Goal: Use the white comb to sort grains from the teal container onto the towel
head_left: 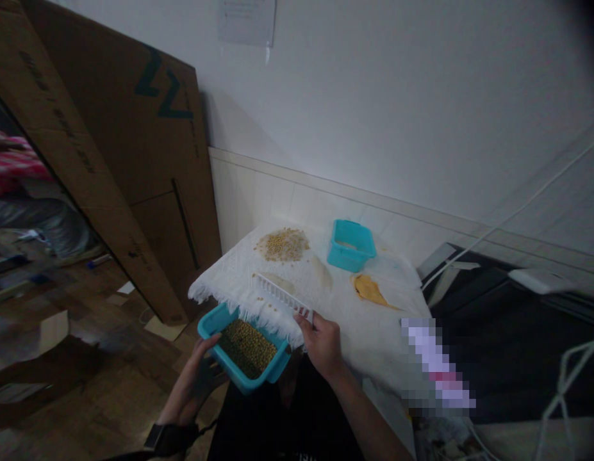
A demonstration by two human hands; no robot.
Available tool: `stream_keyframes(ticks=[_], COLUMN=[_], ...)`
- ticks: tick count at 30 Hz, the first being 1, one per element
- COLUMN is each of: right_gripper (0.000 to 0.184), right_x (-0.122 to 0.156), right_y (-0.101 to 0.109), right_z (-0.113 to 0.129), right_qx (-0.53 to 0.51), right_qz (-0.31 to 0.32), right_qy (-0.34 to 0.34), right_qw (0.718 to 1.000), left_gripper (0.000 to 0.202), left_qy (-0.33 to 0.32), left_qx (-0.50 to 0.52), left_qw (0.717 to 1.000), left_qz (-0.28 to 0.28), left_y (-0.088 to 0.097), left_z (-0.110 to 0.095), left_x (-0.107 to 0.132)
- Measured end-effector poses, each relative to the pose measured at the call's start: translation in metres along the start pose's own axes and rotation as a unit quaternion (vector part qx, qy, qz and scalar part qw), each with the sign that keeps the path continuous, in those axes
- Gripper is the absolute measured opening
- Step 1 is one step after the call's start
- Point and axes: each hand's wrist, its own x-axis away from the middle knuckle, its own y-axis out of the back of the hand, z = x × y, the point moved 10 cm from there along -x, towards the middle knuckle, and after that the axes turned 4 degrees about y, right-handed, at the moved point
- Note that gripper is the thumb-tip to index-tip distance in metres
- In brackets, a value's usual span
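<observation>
Gripping the teal container [248, 384] in the left hand [198, 370], with the thumb over its left rim, right at the near edge of the white-covered table [368, 339]! Carrying greenish-yellow beans [252, 346] in there, close under the white fringe [288, 330] hanging off that edge. Over to the right hand [325, 346] now, pinching one end of a white slotted strip [280, 291], pointing it along the near edge toward the left corner; can't tell whether touching the tabletop or just above it. Glancing up to the far left corner, at a loose heap of yellow beans [282, 245]. Then across to a smaller teal container [349, 257], set upright by the far edge with something pale inside. And just in front of that, nearer the right edge, spotting an orange-yellow piece [368, 289], too blurred to name.
</observation>
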Motion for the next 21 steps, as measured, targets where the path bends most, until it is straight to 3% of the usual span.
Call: stream_keyframes(ticks=[4, 12, 21], right_gripper=[0.048, 0.069, 0.073], right_x=[0.002, -0.004, -0.003], right_y=[-0.002, 0.025, 0.017], right_z=[-0.002, -0.038, -0.039], right_qx=[-0.039, 0.039, 0.068], right_qz=[0.019, -0.076, -0.048], right_qy=[-0.021, -0.072, -0.058], right_qw=[0.999, 0.994, 0.995], left_gripper=[0.047, 0.055, 0.072], left_qy=[0.004, 0.008, 0.007], left_qx=[0.012, 0.012, 0.008], left_qw=[1.0, 1.0, 1.0], left_qz=[0.023, 0.027, 0.016], left_y=[0.001, -0.003, 0.003], left_z=[0.002, 0.001, 0.003], left_x=[-0.004, -0.002, -0.004])
